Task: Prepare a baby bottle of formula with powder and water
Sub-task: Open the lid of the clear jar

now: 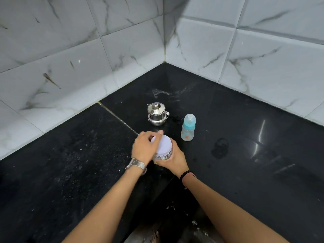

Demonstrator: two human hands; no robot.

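A clear jar with a white lid (164, 145) stands on the black counter near its front corner. My left hand (144, 148) grips the rim of the lid from the left, fingers curled over its far edge. My right hand (175, 159) wraps around the jar's body from the near right side. A baby bottle (188, 128) with a teal collar and a clear cap stands upright just right of the jar, apart from both hands. A small steel lidded pot (157, 114) with a spout and a handle stands behind the jar.
The black stone counter (245, 155) fills a corner between two white marble-tiled walls (263, 58). A wet ring mark (221, 146) lies right of the bottle. The counter's front edge (168, 183) runs below my wrists.
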